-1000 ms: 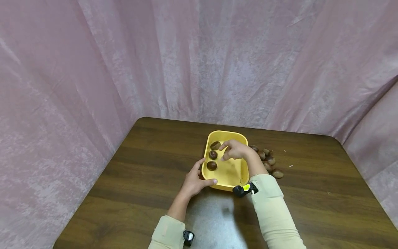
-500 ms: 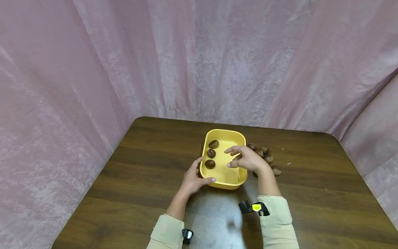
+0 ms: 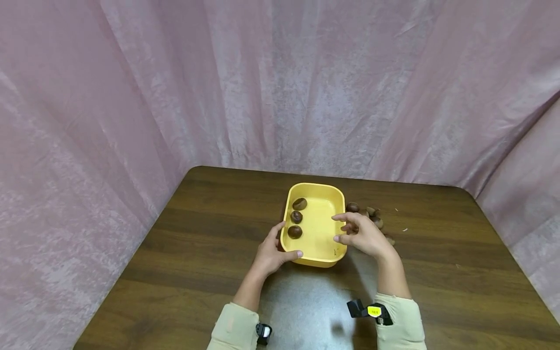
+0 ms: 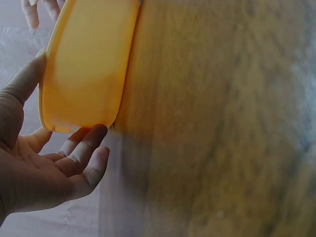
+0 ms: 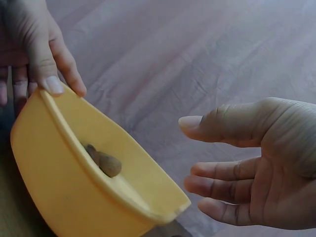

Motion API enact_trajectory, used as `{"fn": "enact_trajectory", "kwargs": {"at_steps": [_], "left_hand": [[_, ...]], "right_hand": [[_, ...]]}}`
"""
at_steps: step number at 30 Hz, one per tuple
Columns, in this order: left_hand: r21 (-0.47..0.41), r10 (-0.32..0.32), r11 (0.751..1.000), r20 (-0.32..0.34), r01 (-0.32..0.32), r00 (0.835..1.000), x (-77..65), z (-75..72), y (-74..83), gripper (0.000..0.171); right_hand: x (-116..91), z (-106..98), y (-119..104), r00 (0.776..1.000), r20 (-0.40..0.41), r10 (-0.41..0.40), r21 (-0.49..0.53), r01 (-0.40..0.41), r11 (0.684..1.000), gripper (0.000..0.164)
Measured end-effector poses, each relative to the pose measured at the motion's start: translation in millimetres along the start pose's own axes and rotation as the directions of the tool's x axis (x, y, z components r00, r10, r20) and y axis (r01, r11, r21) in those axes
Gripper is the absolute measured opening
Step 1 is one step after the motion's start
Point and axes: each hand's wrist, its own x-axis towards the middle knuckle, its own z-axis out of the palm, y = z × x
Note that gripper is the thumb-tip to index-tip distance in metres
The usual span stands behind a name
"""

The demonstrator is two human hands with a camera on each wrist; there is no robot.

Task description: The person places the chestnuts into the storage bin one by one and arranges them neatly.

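Note:
A yellow rectangular plastic tub (image 3: pixel 317 228) stands on the table. My left hand (image 3: pixel 268 253) grips its near left corner, the thumb over the rim and the fingers along the side wall. Three brown chestnuts lie inside in a row by the left wall: a near one (image 3: pixel 295 232), a middle one (image 3: pixel 296 217) and a far one (image 3: pixel 299 204). My right hand (image 3: pixel 365 236) hovers at the tub's right rim, fingers parted. Nothing lies between its thumb and fingers in the right wrist view, where the tub (image 5: pixel 69 177) appears beside that hand (image 5: pixel 256 168).
More chestnuts (image 3: pixel 352 207) lie in a pile on the table just right of the tub, partly hidden by my right hand. Small pale scraps (image 3: pixel 405 229) are scattered beyond them. A pink curtain (image 3: pixel 315 87) hangs behind the table's far edge.
My right hand has moved right, from above the chestnuts in the tub to its right rim. The left hand keeps its grip on the corner, and the three chestnuts stay in their row.

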Motion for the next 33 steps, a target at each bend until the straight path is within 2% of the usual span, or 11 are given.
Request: {"fn": "enact_trajectory", "kwargs": {"at_steps": [7, 18, 24, 33], "left_hand": [[0.006, -0.011, 1.000, -0.001, 0.011, 1.000, 1.3, -0.2, 0.1, 0.093], [-0.012, -0.012, 1.000, 0.004, 0.012, 1.000, 1.7, -1.8, -0.1, 0.093], [-0.018, -0.018, 1.000, 0.003, 0.018, 1.000, 1.2, -2.9, 0.9, 0.093], [-0.018, -0.019, 1.000, 0.005, 0.019, 1.000, 0.2, -3.4, 0.7, 0.093]], "right_hand": [[-14, -5, 9, 0.999, -0.050, -0.011, 0.030, 0.013, 0.999, 0.044], [-33, -16, 24, 0.994, -0.108, 0.025, 0.126, -0.011, 0.992, 0.043], [-43, -25, 29, 0.991, -0.121, 0.051, 0.100, -0.039, 0.994, 0.046], [-58, -35, 42, 0.988, -0.146, 0.044, 0.037, -0.039, 0.999, 0.040]]}}
